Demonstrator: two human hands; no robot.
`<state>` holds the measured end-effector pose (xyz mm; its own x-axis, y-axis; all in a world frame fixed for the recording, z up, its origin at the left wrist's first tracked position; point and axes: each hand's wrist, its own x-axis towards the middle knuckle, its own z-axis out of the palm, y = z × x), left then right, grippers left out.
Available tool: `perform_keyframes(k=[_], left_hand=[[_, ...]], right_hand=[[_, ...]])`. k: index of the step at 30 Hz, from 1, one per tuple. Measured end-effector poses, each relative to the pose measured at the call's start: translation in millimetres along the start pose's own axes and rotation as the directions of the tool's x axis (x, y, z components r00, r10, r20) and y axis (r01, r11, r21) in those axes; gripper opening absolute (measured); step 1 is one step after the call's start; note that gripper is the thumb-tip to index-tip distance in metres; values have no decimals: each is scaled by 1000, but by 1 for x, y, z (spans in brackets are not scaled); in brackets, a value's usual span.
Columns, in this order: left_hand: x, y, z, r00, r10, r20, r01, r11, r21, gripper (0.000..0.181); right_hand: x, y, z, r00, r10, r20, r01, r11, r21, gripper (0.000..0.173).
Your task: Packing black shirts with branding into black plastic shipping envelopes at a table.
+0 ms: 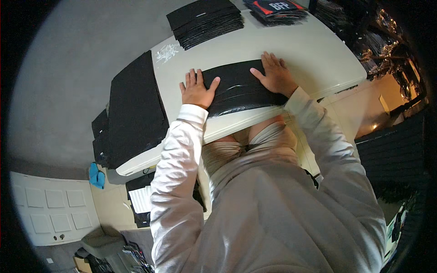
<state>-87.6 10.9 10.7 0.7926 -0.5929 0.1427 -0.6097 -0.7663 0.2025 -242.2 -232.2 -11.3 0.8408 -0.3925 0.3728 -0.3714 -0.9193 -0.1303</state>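
A flat, folded black panel [239, 83], shiny like plastic film near its front edge, lies on the white folding table [307, 58] before me. My left hand [198, 89] rests palm down on its left end, thumb spread towards the middle. At the opposite end my right hand [276, 75] also lies palm down, its thumb and part of the palm over the black surface. Neither hand grips anything; the fingers of both are apart. What lies under the palms is hidden.
A stack of folded black pieces [208, 24] stands at the back, beside packaged dark items [278, 12] bearing writing. Small white strips [167, 52] lie near the back left edge. Large black sheets [135, 105] cover the table's left end. Plastic-wrapped goods [382, 47] crowd the right.
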Motion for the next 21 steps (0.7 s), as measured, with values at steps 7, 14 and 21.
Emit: perform_keyframes(k=[7,14,21], left_hand=[[3,-5,-8,991,117,-60,-124,983,-136,76],[-3,48,20,926,338,-171,-356,930,-89,55],[-20,20,7,982,156,-107,-165,983,-82,90]], right_hand=[[2,-11,-13,998,52,-46,-51,998,28,75],[-12,-73,-7,957,-291,-4,288,948,135,59],[-29,-38,-17,982,-178,-66,188,958,218,91]])
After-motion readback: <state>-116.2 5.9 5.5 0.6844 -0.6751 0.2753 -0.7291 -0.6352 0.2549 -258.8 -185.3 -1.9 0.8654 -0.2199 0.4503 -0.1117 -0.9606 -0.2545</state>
